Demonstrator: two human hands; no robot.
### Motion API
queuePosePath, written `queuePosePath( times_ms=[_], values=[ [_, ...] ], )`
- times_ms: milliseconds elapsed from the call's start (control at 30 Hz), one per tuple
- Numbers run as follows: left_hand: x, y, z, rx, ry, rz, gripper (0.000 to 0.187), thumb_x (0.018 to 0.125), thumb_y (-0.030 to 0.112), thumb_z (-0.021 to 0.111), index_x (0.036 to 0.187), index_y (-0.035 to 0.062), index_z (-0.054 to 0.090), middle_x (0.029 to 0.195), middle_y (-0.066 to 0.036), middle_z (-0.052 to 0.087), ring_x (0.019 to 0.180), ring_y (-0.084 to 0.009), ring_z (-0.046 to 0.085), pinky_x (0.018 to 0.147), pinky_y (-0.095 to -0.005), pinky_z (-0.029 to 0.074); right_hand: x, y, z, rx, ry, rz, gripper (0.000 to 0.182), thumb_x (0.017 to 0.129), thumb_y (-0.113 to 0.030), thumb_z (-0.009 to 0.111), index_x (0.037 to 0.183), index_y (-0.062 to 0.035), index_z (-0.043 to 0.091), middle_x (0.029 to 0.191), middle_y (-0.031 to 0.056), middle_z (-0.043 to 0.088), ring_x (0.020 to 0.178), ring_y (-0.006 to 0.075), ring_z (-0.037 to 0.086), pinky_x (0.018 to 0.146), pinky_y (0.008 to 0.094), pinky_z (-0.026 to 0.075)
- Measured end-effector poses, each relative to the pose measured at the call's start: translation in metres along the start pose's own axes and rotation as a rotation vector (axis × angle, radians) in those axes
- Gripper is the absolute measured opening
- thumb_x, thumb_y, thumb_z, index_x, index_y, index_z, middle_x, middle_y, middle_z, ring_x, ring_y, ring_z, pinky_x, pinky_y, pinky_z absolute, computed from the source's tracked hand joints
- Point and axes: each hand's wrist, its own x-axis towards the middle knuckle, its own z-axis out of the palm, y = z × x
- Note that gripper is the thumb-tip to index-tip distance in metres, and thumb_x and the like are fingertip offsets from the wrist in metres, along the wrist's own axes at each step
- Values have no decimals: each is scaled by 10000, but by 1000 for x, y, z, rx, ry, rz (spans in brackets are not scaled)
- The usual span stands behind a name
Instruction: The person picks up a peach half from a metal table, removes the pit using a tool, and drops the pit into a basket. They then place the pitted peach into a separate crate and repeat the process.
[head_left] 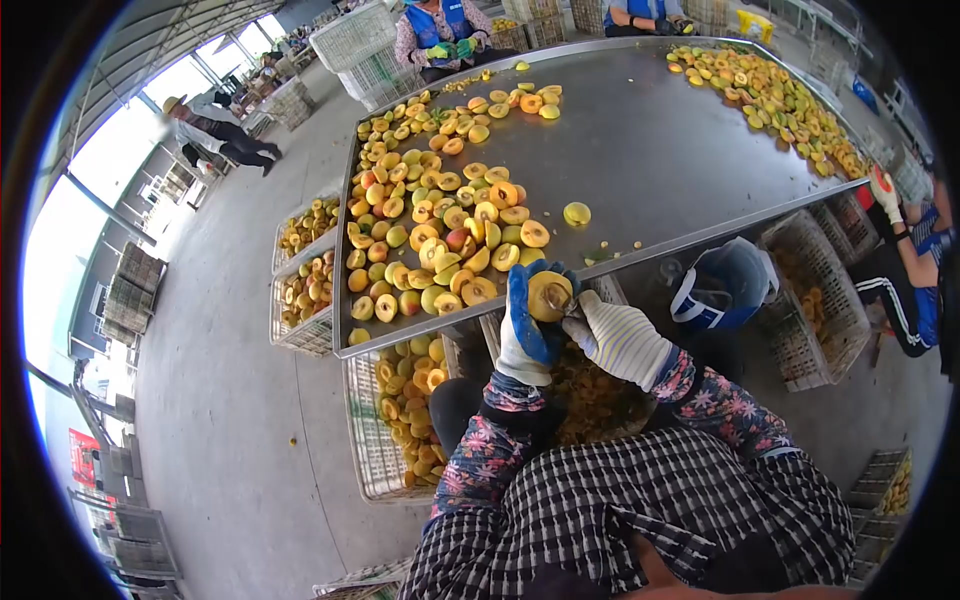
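Note:
A halved yellow fruit [549, 297] is held up in my left hand [527, 335], which wears a blue and white glove with its fingers wrapped round the fruit. My right hand [618, 336], in a white striped glove, is closed at the fruit's right side; what it grips is too small to make out. Both hands are just off the near edge of the metal table [640, 140]. Many halved fruits [440, 230] cover the table's left part, and a lone piece [577, 214] lies ahead of my hands.
A crate of fruit [410, 400] stands left below the table. On the right are a blue and white bucket [715, 290] and a crate [815, 300]. Co-workers sit at the far side and right edge; another person [215, 130] walks at left. More fruit [770, 100] lies at the table's far right.

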Motion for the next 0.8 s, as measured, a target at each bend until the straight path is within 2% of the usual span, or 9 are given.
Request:
queuePosePath(
  times_ms=[133, 200, 333, 400, 467, 500, 533, 733, 800],
  values=[
    [-5, -3, -5, 160, -31, 67, 324, 1020, 305, 525, 1189, 31, 552, 1220, -162, 611, 1160, -302, 585, 1045, -433, 470, -2, -5, 2, -66, -28, 8, 319, 935, -267, 624, 1060, 6, 515, 719, 194, 657, 655, 377, 671, 562, 473, 525],
    [-2, -2, -11, -28, 8, -24, 277, 1037, 207, 473, 1250, 32, 502, 1238, -142, 584, 1147, -263, 595, 1012, -389, 501, -1, -7, 5, -75, -82, 39, 310, 932, -259, 625, 1060, 4, 522, 724, 192, 661, 663, 375, 675, 559, 470, 525],
    [-6, -9, -10, 48, 1, 125, 242, 995, 156, 523, 1186, 9, 544, 1156, -141, 614, 1069, -276, 619, 956, -377, 515, -7, 17, 44, 247, 72, -138, 327, 963, -298, 601, 1067, 3, 524, 697, 167, 628, 555, 351, 625, 517, 442, 515],
    [-4, -13, -17, 624, -48, 455, 252, 940, 120, 561, 1158, -6, 570, 1117, -150, 625, 1033, -299, 618, 920, -384, 511, -1, 26, 56, 509, 183, -286, 357, 990, -352, 576, 1066, -7, 527, 664, 119, 598, 471, 279, 584, 454, 385, 495],
    [-11, 6, -1, 1558, -156, 950, 308, 833, 66, 611, 1126, -27, 605, 1062, -162, 637, 982, -344, 606, 865, -404, 498, -1, 4, 7, 923, -283, 200, 406, 1001, -429, 543, 1061, -28, 530, 642, 61, 549, 434, 187, 524, 406, 312, 447],
    [-9, 4, -4, 1564, -143, 957, 316, 833, 67, 610, 1136, -25, 602, 1060, -159, 640, 988, -345, 605, 868, -407, 496, -2, -7, -14, 1113, -520, 454, 433, 1007, -468, 527, 1059, -39, 531, 630, 32, 524, 415, 141, 494, 381, 276, 423],
    [-8, 1, -9, 1573, -132, 961, 325, 833, 67, 608, 1145, -24, 598, 1058, -156, 643, 994, -346, 603, 870, -409, 495, -3, -10, -17, 1147, -532, 474, 478, 996, -541, 502, 1065, -68, 532, 619, -12, 493, 426, 64, 473, 364, 208, 367],
    [-4, -1, -12, 1649, -174, 1002, 349, 856, 65, 589, 1194, -21, 578, 1046, -148, 656, 980, -349, 619, 862, -417, 503, -10, -8, -7, 1174, -512, 556, 443, 1001, -517, 511, 1062, -79, 539, 651, 7, 519, 436, 96, 497, 382, 239, 396],
    [-8, 3, -1, 1578, -215, 884, 294, 907, 79, 560, 1184, -21, 577, 1026, -144, 664, 933, -348, 636, 834, -413, 514, -10, 29, 42, 717, -62, -59, 416, 1009, -490, 512, 1065, -78, 537, 670, 9, 526, 452, 108, 507, 398, 248, 402]
  ],
)
